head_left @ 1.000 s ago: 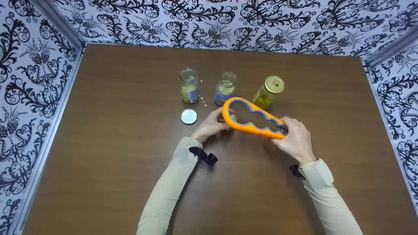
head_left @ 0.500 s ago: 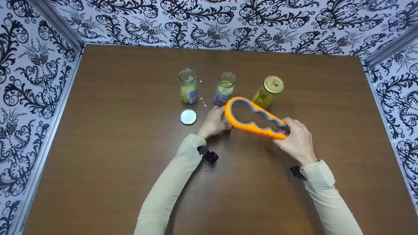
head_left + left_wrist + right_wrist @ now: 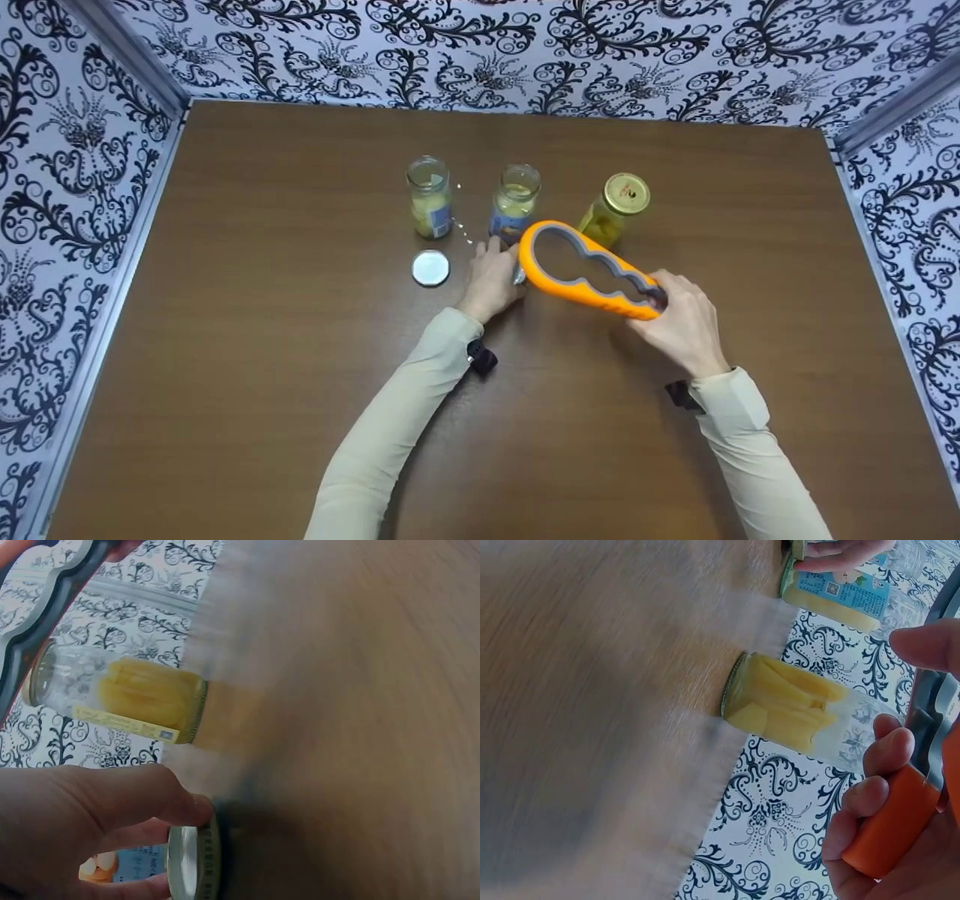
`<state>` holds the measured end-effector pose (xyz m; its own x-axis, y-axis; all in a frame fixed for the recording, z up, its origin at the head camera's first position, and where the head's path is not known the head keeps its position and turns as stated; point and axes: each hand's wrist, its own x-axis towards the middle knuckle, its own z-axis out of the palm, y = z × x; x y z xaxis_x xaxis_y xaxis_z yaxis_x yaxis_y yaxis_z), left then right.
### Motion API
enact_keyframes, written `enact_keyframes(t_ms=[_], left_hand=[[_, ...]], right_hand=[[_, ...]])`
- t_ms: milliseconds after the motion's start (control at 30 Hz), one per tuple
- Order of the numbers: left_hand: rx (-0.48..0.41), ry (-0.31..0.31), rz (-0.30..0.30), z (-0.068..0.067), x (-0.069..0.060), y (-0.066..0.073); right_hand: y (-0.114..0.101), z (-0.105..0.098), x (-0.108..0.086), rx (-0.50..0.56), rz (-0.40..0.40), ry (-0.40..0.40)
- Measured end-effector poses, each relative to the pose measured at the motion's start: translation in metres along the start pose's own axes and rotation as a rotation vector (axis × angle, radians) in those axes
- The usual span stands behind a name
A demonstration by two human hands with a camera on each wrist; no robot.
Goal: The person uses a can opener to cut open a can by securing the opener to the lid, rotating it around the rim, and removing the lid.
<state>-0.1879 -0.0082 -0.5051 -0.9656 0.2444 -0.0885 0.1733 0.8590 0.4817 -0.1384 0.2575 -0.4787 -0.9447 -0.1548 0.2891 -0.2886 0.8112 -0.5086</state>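
My left hand (image 3: 493, 281) pinches a metal jar lid (image 3: 193, 862) by its rim, low over the table in front of the middle jar. In the left wrist view the lid stands on edge relative to the camera; whether it touches the wood I cannot tell. An orange jar opener (image 3: 592, 300) with a grey scalloped inner edge is held up by my right hand (image 3: 679, 322), which grips its narrow end. The middle jar (image 3: 517, 196) is uncovered and has a blue label. Behind the opener, a jar with a gold lid (image 3: 627, 193) contains yellow pieces.
Another uncovered glass jar (image 3: 430, 199) stands left of the middle one. Before it lies a white lid (image 3: 430, 268), inner side up. Small pale drops (image 3: 463, 229) dot the brown table (image 3: 247, 300). Patterned walls (image 3: 450, 52) bound the table at the back and sides.
My left hand has turned over, back of the hand up, bringing the lid down toward the table. My right hand and the jar opener have barely shifted.
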Motion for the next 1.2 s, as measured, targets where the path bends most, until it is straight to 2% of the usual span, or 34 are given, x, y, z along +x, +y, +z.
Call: enact_keyframes(t_ms=[267, 533, 833, 1000, 1200], left_hand=[[0.079, 0.033, 0.028, 0.004, -0.002, 0.000], [0.115, 0.041, 0.030, 0.004, -0.007, 0.005], [0.049, 0.107, 0.061, -0.004, -0.013, 0.009], [0.019, 0.131, 0.097, -0.002, -0.015, 0.015], [-0.059, 0.139, 0.101, 0.001, -0.013, 0.022]], right_hand=[[0.002, 0.000, -0.003, -0.002, 0.013, -0.008], [0.004, -0.003, -0.003, -0.004, 0.029, 0.006], [0.010, -0.010, -0.005, 0.010, 0.061, 0.007], [0.015, -0.012, -0.009, 0.028, 0.061, 0.033], [0.022, -0.015, -0.015, 0.063, 0.065, 0.074]])
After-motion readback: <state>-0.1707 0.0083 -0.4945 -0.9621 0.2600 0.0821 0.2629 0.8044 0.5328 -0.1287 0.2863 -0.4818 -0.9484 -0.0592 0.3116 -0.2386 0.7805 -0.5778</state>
